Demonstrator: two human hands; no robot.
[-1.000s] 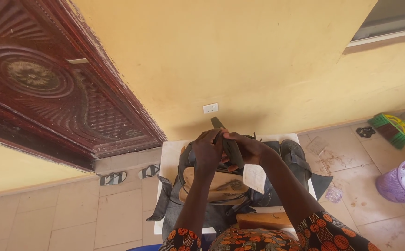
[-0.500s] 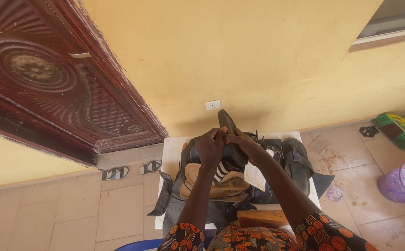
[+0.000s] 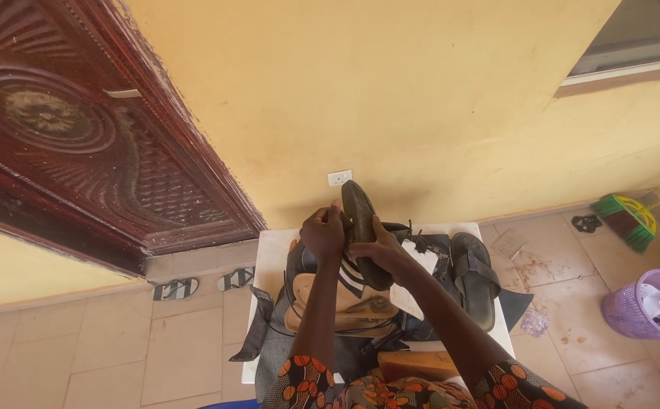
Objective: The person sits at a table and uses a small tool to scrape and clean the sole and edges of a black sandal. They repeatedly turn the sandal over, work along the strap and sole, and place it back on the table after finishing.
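Dark sole (image 3: 360, 220) stands upright above the desk (image 3: 269, 257), both hands grasping it: left hand (image 3: 324, 233) on its near edge, right hand (image 3: 381, 246) wrapped round the lower part. Below it lies a tan shoe (image 3: 337, 307) (striped), and a black sandal (image 3: 475, 276) rests right of the sole.

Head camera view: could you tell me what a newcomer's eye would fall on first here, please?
At centre, the left hand and right hand grip a dark slipper held upright above a white table heaped with sandals. The carved dark red door fills the upper left. At far right stand a purple basket and a green broom.
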